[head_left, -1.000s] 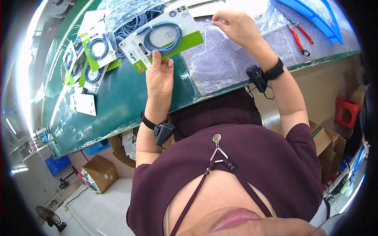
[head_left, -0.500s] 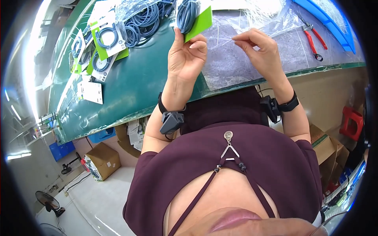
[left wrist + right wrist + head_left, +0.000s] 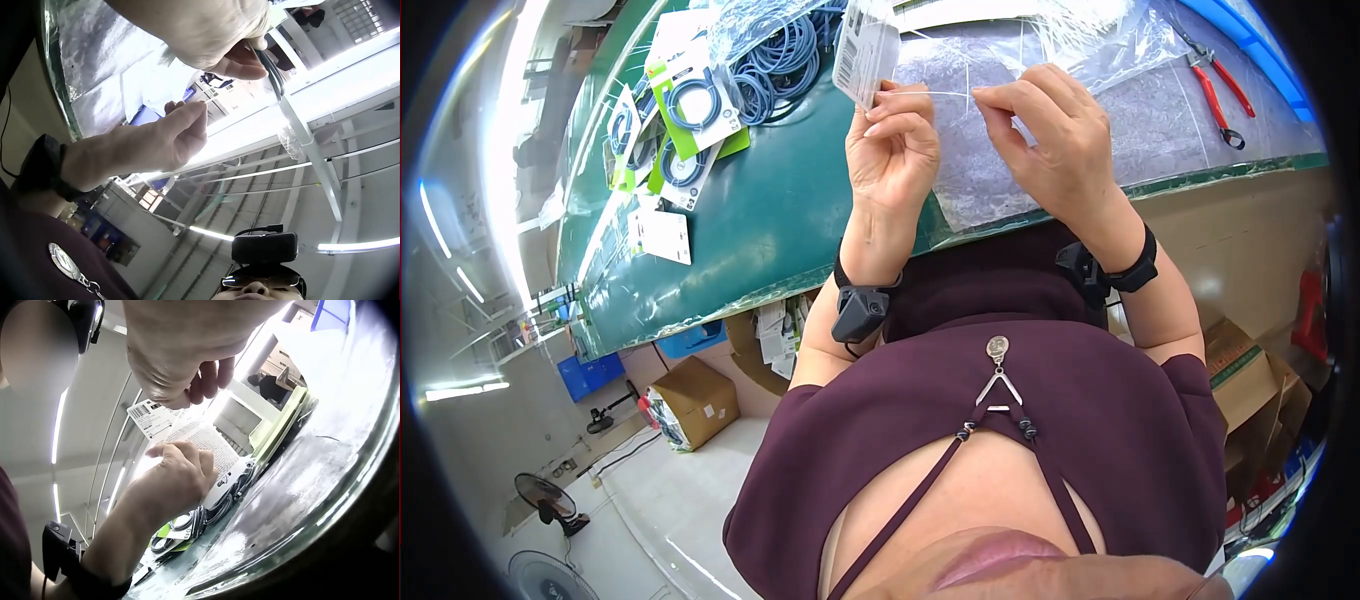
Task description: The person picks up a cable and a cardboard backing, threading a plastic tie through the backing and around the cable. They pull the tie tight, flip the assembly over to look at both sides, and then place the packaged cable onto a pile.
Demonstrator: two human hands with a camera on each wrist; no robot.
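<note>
My left hand (image 3: 892,160) grips a packaging card (image 3: 866,55) over the table, turned so its printed back with a barcode faces the head camera. A strip of the blue-grey cable (image 3: 270,70) on it shows beside the left fingers in the left wrist view. Between the hands runs a thin white plastic tie (image 3: 945,94), its left end at the left fingertips. My right hand (image 3: 1055,140) pinches the other end of this tie between thumb and forefinger. Small print covers the card back (image 3: 209,442) in the right wrist view, partly behind the left hand.
Carded cables (image 3: 693,103) lie piled at the left, near loose coiled blue cables (image 3: 785,62). A white card (image 3: 662,236) sits by the front edge. Red-handled pliers (image 3: 1222,92) and a blue tray (image 3: 1250,45) are at the right. White ties (image 3: 1090,22) lie at the back.
My left hand has turned the card from its cable side to its printed back and moved it right. My right hand has come down towards the left, and the tie now spans both.
</note>
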